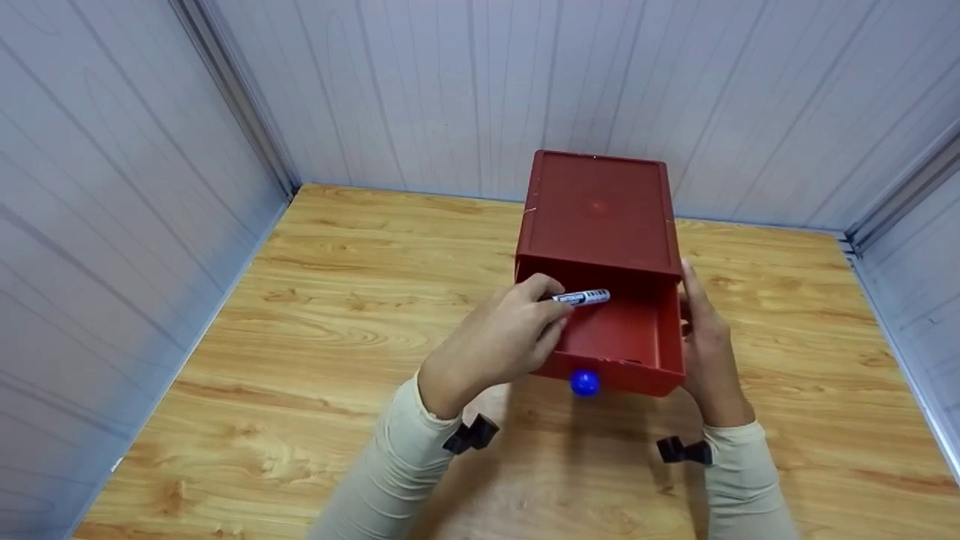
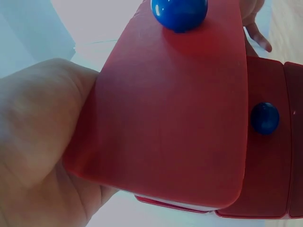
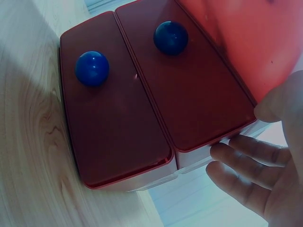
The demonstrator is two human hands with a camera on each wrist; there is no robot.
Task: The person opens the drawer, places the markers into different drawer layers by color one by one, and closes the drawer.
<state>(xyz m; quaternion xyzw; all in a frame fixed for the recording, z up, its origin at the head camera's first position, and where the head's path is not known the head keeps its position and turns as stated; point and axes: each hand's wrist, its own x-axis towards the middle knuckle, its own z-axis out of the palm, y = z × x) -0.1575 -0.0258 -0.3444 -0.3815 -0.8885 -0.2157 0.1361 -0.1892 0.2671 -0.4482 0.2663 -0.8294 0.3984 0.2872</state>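
Observation:
A red drawer cabinet (image 1: pixel 600 202) stands with its top drawer (image 1: pixel 630 380) pulled out; a round blue knob (image 1: pixel 585 382) sits on the drawer's front. My left hand (image 1: pixel 499 334) reaches over the drawer's left side and pinches a white marker (image 1: pixel 592 297) with dark print, holding it above the drawer's inside. In the left wrist view the drawer front hides the marker, and the left hand (image 2: pixel 35 127) shows beside it. Along the cabinet's right side lies my right hand (image 1: pixel 709 349), its fingertips (image 3: pixel 222 150) against the side wall and its thumb near the pulled-out drawer.
Two lower drawers are closed, the middle one (image 3: pixel 189 90) and the bottom one (image 3: pixel 109 127), each with a blue knob. Under the cabinet is a wood-grain table (image 1: pixel 322 315). Pale panel walls (image 1: pixel 420 97) rise at the back and both sides.

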